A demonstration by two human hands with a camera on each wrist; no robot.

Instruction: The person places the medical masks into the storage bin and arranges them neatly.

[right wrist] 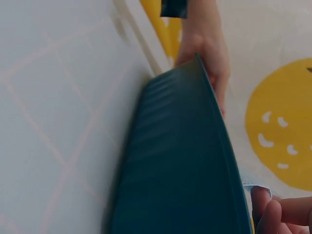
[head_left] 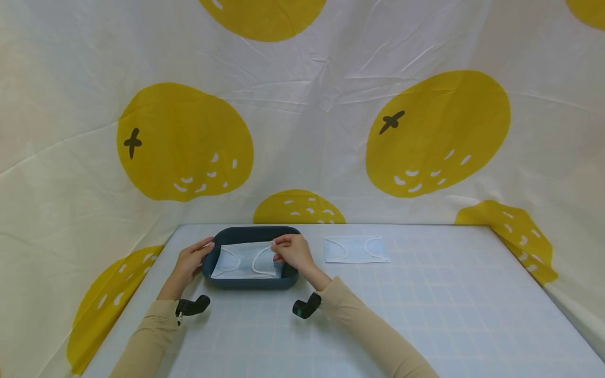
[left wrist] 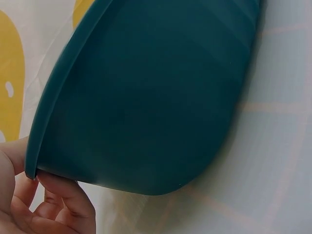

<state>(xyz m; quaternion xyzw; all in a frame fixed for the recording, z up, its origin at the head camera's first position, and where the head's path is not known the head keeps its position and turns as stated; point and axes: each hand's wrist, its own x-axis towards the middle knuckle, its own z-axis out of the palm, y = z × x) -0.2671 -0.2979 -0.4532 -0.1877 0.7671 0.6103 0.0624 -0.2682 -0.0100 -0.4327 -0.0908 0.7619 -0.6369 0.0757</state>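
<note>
A dark teal plastic basin (head_left: 252, 284) with rounded corners sits on the table, and a light blue face mask (head_left: 243, 260) with white ear loops lies inside it. At the basin's left end my left hand (head_left: 191, 259) grips the rim; the left wrist view shows its fingers (left wrist: 68, 195) under the rim. My right hand (head_left: 294, 252) is over the basin's right side and pinches the mask's upper right corner between thumb and fingers. In the right wrist view the mask's edge (right wrist: 256, 184) shows just past the rim, at the fingertips.
A second face mask (head_left: 355, 249) lies flat on the table (head_left: 449, 310) to the right of the basin. Behind stands a white curtain (head_left: 312, 136) with yellow fruit prints. A black wrist camera is strapped on each wrist.
</note>
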